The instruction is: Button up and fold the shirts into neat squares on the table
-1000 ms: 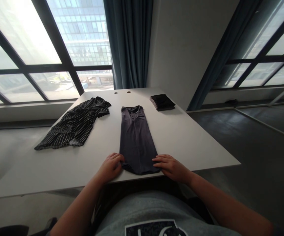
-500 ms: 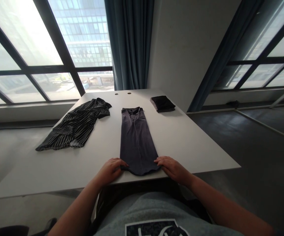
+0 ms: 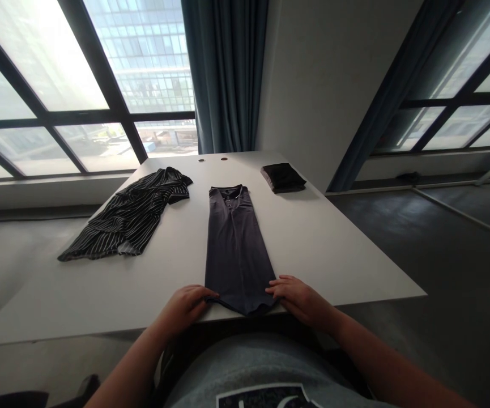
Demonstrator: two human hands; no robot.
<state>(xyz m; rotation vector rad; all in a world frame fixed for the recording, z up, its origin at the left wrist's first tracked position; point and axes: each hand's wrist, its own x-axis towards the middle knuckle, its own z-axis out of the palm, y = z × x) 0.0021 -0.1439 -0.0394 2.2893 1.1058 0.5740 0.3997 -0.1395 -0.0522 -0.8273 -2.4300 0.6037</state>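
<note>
A long, narrow folded polo (image 3: 236,249) lies lengthwise on the bench (image 3: 325,255), collar away from the person and its hem (image 3: 245,307) near the front edge. The left hand (image 3: 183,310) curls at the hem's left corner (whether it pinches the cloth, I cannot tell). The right hand (image 3: 299,300) lies with fingers spread at the right corner. Further off, a rumpled striped shirt (image 3: 130,215) sits left of the polo, a folded black bundle (image 3: 282,177) beyond it.

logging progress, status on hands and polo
Dark grey polo shirt flat, folded narrow. Left hand, right hand on hem. Crumpled striped shirt off to left, not in way.
</note>
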